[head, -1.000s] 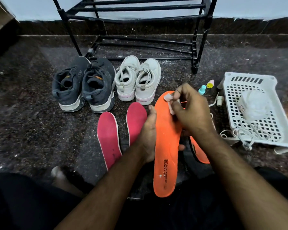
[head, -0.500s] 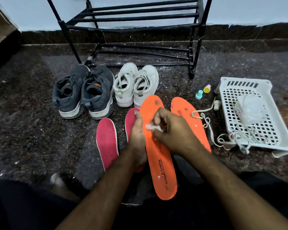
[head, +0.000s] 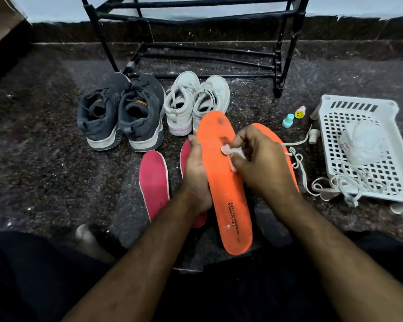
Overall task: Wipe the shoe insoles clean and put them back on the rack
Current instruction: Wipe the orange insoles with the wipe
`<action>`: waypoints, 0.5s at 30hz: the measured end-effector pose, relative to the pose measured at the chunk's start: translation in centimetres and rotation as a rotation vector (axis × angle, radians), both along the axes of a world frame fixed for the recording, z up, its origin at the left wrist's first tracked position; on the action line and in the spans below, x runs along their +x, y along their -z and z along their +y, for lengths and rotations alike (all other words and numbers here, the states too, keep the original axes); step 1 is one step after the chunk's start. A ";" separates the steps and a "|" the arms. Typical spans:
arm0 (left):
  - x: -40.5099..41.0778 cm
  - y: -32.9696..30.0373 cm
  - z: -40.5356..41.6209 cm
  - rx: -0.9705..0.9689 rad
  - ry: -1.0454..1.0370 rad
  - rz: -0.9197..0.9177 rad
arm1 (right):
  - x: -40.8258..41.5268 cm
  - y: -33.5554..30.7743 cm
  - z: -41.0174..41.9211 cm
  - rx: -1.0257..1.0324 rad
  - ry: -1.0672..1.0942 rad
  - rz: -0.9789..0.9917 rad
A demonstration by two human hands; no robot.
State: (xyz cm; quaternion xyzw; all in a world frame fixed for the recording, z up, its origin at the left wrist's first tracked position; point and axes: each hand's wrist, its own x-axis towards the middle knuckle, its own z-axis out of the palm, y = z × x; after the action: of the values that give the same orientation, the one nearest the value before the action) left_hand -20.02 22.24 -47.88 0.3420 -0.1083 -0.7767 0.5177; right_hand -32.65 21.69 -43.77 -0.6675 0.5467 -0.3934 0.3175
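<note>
- The person is sitting on the floor (head: 44,140) and is wiping one orange insole (head: 221,182). This insole is being held above the floor, in front of the black rack (head: 196,19), and its toe end is pointing toward the rack.
- The left hand (head: 196,173) is holding the insole from its left edge. The palm is supporting it from the side, and the thumb is lying along the edge — how the other fingers are lying behind the insole I cannot tell.
- The right hand (head: 258,163) is pinching a small white wipe (head: 230,152) and is pressing it on the upper half of the insole, so this grip is closed on the wipe.
- A dark spot is showing near the toe of the insole, nearer to the rack than the wipe. I am judging that the wiping is not finished.
- The second orange insole (head: 275,140) is lying on the floor, partly hidden behind the right hand. Two pink insoles (head: 154,180) are lying on the floor, left of the held insole. Nothing is lying on the rack bars that are visible.
- What could go wrong, in my judgement:
  - The insole is soft and held at one side only, so hard pressing could be bending it or twisting it out of the left hand.
  - The wipe is very small; it could be slipping from the fingers or tearing, and then the dirt is only being spread.
  - The floor is looking dusty — if the clean insole is put down on it, it could be getting dirty again before it goes to the rack.
</note>
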 end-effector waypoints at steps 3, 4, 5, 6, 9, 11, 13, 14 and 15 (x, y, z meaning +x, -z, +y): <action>0.1 0.0 0.1 0.025 -0.005 0.020 | 1.1 0.2 1.6 0.068 -0.177 0.083; 0.4 0.0 0.1 0.052 -0.008 0.042 | 1.6 -0.1 2.3 0.083 -0.244 0.085; 0.6 0.0 0.0 0.058 -0.013 0.065 | 1.6 -0.3 2.4 0.088 -0.264 0.075; 0.6 0.1 -0.1 0.048 -0.028 0.057 | 1.4 -0.4 2.0 0.072 -0.225 0.058; 0.0 -0.2 0.0 0.009 -0.001 0.005 | -0.1 -0.2 0.1 -0.016 0.015 0.041; -0.1 -0.1 0.2 0.020 0.010 -0.013 | 0.3 0.1 0.4 0.027 -0.017 0.040; 0.3 -0.3 0.2 0.036 0.030 0.003 | 1.4 0.1 1.6 0.100 -0.189 0.061; 0.5 -0.3 0.2 0.060 0.037 0.018 | 1.7 0.0 1.9 0.108 -0.255 0.072; 0.5 -0.5 0.3 0.054 0.042 0.026 | 1.6 -0.2 1.7 0.098 -0.267 0.069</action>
State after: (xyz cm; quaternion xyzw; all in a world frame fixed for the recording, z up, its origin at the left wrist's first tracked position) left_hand -19.57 22.52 -47.40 0.3434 -0.0878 -0.7943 0.4934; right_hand -31.06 23.39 -43.53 -0.7310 0.4823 -0.2973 0.3803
